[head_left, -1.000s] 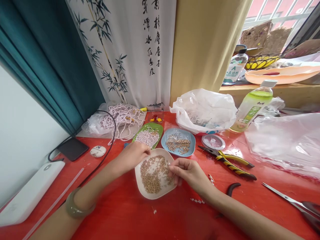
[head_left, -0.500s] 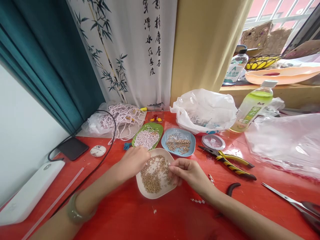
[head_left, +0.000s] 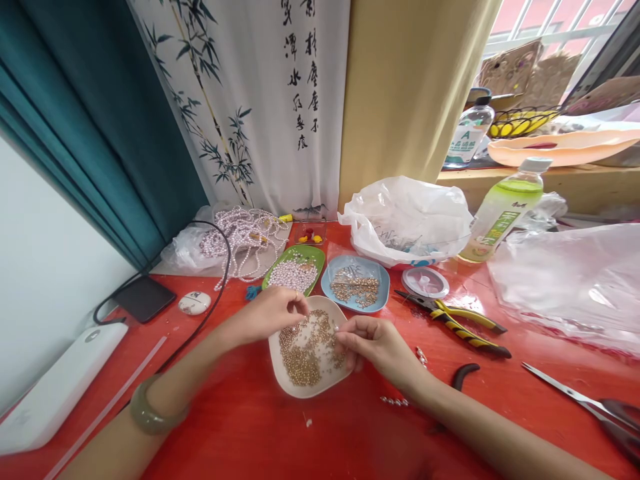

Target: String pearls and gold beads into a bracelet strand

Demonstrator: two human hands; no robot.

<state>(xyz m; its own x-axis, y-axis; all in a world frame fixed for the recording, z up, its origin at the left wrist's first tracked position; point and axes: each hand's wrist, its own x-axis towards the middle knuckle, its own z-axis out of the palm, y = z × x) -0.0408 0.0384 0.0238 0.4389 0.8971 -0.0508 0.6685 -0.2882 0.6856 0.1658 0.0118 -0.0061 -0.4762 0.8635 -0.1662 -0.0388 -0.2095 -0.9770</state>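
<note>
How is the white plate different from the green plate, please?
Contents: the white plate holds gold beads; the green plate holds mostly pale pink beads.
Place: the white plate is nearer the person, with the left hand and right hand at it; the green plate lies farther back.
Shared: both hold many loose beads.

Small gold beads lie loose, densest at near left, in a cream dish on the red counter.
</note>
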